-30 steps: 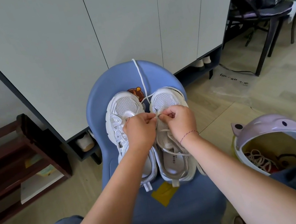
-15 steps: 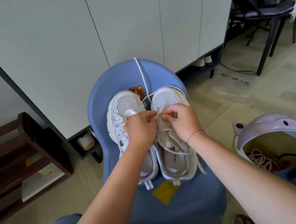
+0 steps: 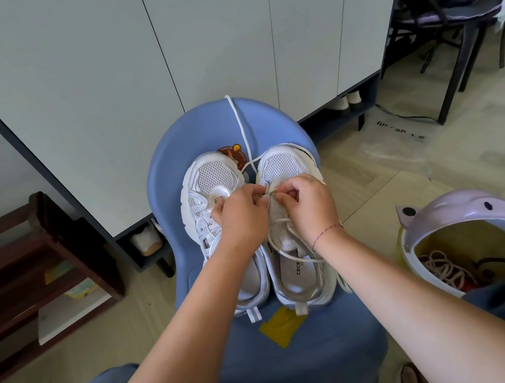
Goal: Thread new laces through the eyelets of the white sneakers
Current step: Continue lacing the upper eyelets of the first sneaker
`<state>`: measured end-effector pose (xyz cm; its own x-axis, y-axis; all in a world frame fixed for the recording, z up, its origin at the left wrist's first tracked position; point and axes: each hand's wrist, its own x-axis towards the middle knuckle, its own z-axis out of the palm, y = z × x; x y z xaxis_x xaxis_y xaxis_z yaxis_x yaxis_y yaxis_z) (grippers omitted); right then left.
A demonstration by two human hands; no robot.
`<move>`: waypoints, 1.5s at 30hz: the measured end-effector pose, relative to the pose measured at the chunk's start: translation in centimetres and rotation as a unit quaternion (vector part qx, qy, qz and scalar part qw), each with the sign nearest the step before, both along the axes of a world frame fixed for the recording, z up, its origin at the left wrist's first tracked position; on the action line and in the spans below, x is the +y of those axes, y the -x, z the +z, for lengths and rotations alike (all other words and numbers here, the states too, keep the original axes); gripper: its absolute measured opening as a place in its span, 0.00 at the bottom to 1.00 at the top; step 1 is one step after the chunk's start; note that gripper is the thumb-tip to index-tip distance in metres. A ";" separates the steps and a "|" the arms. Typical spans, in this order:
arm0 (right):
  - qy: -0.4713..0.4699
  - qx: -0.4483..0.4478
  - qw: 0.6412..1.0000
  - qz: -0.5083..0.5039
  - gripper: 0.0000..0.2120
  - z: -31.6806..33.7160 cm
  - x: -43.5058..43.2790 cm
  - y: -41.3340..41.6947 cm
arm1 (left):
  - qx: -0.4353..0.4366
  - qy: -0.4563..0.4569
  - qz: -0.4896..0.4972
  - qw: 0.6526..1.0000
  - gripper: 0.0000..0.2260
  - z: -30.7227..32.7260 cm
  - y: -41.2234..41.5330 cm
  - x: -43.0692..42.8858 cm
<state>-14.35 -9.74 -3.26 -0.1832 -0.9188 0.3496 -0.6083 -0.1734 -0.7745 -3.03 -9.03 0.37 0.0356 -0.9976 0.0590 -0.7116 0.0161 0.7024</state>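
Two white sneakers stand side by side, toes away from me, on a blue chair point(image 3: 310, 354). The left sneaker point(image 3: 210, 181) has bare eyelets. A white lace point(image 3: 242, 126) runs from the right sneaker point(image 3: 283, 166) up over the chair's back, and loose cream loops lie across its tongue. My left hand point(image 3: 242, 216) and my right hand point(image 3: 308, 205) meet over the right sneaker's lowest eyelets, each pinching the lace there with curled fingers. The pinched ends are hidden under my fingers.
A lilac bin point(image 3: 468, 223) holding old laces stands on the floor at the right. White cabinet doors point(image 3: 213, 38) rise behind the chair, a dark wooden rack point(image 3: 37, 258) is at the left, and a black chair point(image 3: 461, 15) stands at the far right.
Both hands stay at the front eyelets of the right sneaker; the fingers have shifted slightly on the lace. The sneakers have not moved.
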 end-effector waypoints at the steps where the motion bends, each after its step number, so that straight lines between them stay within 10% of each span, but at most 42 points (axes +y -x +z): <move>1: -0.004 -0.003 1.000 -0.005 0.02 0.0 0.0 -0.1 | -0.001 0.003 0.000 1.000 0.11 -0.1 0.0 0.0; 11: -0.017 -0.056 0.998 0.011 0.03 -0.2 0.1 0.6 | 0.132 0.016 0.007 0.991 0.03 -0.6 -0.9 0.1; 39: -0.032 -0.027 0.998 -0.036 0.03 0.4 0.7 0.0 | 0.022 0.017 -0.030 0.999 0.12 -0.6 -0.6 0.0; 45: -0.035 0.141 0.987 -0.073 0.08 1.4 1.3 -0.7 | 0.030 0.015 -0.019 0.999 0.13 -0.8 -0.7 -0.2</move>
